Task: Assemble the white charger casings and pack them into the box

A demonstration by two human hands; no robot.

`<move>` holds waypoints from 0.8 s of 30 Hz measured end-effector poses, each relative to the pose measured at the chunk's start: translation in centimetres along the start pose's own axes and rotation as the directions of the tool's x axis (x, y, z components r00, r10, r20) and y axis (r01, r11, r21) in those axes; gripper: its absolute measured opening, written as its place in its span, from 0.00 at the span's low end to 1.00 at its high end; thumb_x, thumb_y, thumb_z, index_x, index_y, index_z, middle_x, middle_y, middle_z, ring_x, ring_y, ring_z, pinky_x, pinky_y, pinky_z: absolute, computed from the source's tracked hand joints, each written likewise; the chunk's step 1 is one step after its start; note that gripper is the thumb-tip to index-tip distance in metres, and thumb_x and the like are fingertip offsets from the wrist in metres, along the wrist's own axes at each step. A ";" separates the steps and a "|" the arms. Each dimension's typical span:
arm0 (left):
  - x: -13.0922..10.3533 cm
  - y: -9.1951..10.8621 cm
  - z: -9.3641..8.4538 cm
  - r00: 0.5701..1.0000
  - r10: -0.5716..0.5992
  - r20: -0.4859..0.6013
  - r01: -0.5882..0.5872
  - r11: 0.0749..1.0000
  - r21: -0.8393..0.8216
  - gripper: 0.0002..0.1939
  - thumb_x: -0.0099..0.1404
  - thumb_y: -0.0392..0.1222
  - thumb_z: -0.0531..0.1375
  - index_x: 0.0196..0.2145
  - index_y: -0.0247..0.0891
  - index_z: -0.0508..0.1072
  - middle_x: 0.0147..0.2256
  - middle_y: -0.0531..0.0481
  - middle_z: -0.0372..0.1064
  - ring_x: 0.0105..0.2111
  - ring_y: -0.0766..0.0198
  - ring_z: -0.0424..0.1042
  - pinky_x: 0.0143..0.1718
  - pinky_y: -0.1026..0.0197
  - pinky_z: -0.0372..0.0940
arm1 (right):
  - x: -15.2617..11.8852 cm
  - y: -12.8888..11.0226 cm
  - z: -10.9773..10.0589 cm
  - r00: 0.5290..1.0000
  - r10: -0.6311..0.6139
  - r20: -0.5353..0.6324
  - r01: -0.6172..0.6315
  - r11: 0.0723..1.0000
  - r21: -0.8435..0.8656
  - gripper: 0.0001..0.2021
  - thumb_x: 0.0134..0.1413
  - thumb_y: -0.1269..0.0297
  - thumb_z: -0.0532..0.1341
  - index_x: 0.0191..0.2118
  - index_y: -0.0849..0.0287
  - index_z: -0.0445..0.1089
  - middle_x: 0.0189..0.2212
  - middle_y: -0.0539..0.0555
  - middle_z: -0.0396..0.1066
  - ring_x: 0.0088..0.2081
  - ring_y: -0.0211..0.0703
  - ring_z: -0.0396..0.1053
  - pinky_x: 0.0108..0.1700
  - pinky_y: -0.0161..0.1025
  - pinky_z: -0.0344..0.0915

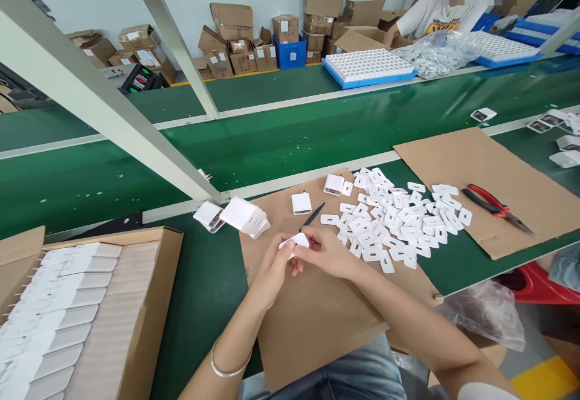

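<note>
My left hand (pixel 270 270) and my right hand (pixel 327 251) meet over the cardboard sheet (pixel 317 333), both closed on one small white plastic charger housing (pixel 296 243). Fingers cover part of it, so its details are hidden. Just beyond my hands lies a thin black pointed tool (pixel 313 216), perhaps tweezers. Two white housings stand farther back, one housing (pixel 301 203) nearer and another housing (pixel 334 184) to its right. To the right of my right hand spreads a heap of flat white plates with slots (pixel 394 222). More white housings (pixel 244 216) are grouped left of the sheet.
An open carton (pixel 151 303) of white pronged pieces stands at left. Red-handled pliers (pixel 498 208) rest on another cardboard sheet (pixel 457 170) at right. A slanted metal post (pixel 113 98) rises at left. Across the green belt (pixel 281 140), a person (pixel 435 13) is near white trays (pixel 371 64).
</note>
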State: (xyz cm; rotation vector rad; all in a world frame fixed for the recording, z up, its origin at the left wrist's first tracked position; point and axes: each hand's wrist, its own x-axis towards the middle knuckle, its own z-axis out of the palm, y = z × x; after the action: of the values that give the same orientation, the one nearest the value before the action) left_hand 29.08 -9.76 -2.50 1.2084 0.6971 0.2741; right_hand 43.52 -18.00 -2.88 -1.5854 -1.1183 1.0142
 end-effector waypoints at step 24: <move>-0.6 -2.0 1.3 0.929 0.358 -0.099 -0.338 0.925 0.174 0.23 0.76 0.59 0.43 0.51 0.43 0.67 0.51 0.43 0.68 0.51 0.54 0.69 0.50 0.54 0.65 | -1.0 -0.7 1.1 0.957 -0.158 -0.244 0.122 0.980 -0.154 0.16 0.44 0.58 0.66 0.25 0.55 0.56 0.21 0.46 0.62 0.24 0.37 0.59 0.27 0.36 0.54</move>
State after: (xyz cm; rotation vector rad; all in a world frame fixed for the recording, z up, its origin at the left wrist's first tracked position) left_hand 29.09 -11.81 -3.90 1.4734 0.6190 0.6091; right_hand 42.05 -18.61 -2.38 -1.6655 -1.1223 0.6298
